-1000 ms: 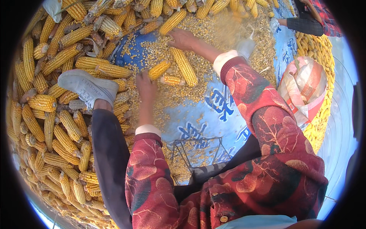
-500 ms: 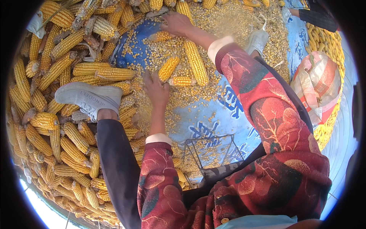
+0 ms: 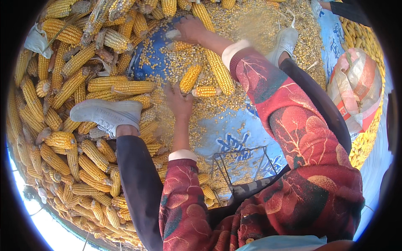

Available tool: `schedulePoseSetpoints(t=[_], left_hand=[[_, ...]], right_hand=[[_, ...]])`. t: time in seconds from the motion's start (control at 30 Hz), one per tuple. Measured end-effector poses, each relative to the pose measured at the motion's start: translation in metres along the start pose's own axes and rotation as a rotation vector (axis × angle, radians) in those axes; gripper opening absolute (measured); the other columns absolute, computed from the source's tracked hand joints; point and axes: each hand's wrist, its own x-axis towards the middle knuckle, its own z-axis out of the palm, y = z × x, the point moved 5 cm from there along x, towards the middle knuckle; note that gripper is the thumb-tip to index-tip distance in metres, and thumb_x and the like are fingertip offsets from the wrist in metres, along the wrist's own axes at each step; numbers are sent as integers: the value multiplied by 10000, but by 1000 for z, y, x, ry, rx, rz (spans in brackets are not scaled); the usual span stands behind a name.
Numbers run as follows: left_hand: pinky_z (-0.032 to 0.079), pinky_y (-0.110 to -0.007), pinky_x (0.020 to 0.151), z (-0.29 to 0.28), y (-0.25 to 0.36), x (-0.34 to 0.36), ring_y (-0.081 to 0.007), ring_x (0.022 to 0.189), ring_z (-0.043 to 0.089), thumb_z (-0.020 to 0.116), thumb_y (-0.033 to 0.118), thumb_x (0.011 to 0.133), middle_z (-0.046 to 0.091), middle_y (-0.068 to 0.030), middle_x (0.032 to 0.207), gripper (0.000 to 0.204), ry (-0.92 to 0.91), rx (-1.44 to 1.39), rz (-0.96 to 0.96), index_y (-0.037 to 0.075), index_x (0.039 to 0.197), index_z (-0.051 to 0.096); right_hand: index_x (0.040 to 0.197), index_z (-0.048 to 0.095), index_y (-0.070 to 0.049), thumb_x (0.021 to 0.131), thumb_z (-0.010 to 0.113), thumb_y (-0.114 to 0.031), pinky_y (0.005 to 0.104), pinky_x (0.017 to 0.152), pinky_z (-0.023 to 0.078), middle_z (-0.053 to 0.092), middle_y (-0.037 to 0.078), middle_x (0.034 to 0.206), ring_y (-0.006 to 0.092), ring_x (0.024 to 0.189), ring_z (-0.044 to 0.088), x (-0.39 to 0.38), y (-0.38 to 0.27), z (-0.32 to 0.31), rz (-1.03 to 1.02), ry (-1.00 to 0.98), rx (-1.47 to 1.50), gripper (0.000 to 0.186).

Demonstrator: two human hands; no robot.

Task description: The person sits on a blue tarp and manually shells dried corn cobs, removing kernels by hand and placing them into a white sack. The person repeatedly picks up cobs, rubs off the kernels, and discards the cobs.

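My left hand [image 3: 179, 100] rests low over loose kernels with its fingers spread, holding nothing that I can make out. Just right of its fingertips lie a short yellow corn ear [image 3: 190, 78] and a smaller ear [image 3: 206, 91]. Farther away, my right hand [image 3: 191, 30] has its fingers curled at a short pale piece [image 3: 172, 34], perhaps a bare cob or husk; its kind is unclear. Under that hand sits a partly hidden ear [image 3: 180, 45]. To its right a long ear [image 3: 220, 72] lies on the kernels.
A heap of corn ears [image 3: 63, 142] fills the left side. Loose kernels [image 3: 268, 37] cover a blue printed sheet [image 3: 217, 125]. A wire frame [image 3: 243, 163] stands by my lap, a red-and-white sack [image 3: 356, 88] at the right. Another person's dark sleeve [image 3: 349, 13] shows top right.
The view has shifted, so most things sit slightly more right and lower. A pale piece now shows at my right hand's fingertips. My left hand stays by the short ears.
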Motion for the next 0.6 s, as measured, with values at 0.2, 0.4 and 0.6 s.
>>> schedulePoseSetpoints(t=[0.2, 0.4, 0.6], left_hand=[[285, -469, 997, 3, -1, 1, -411, 1260, 278, 664, 147, 669, 285, -239, 1357, 638, -26, 68, -18, 83, 1253, 416], [314, -409, 1003, -5, 3, 8, -413, 1266, 260, 669, 169, 671, 279, -273, 1353, 671, -145, -110, -30, 75, 1273, 390], [321, -428, 991, -3, 16, -2, -408, 1231, 312, 676, 158, 660, 306, -268, 1337, 667, -189, 147, 35, 71, 1268, 416]], right_hand=[[1140, 540, -76, 753, 594, -459, 450, 879, 387, 556, 160, 1047, 310, 1038, 494, -73, -36, 3, -12, -140, 266, 547], [1137, 540, -85, 698, 646, -464, 482, 895, 365, 547, 144, 1083, 301, 1059, 499, -79, -99, -6, -162, -93, 129, 590], [1114, 553, -76, 660, 655, -507, 470, 875, 399, 562, 161, 1063, 296, 1015, 540, -83, -89, 6, -187, -313, 130, 634]])
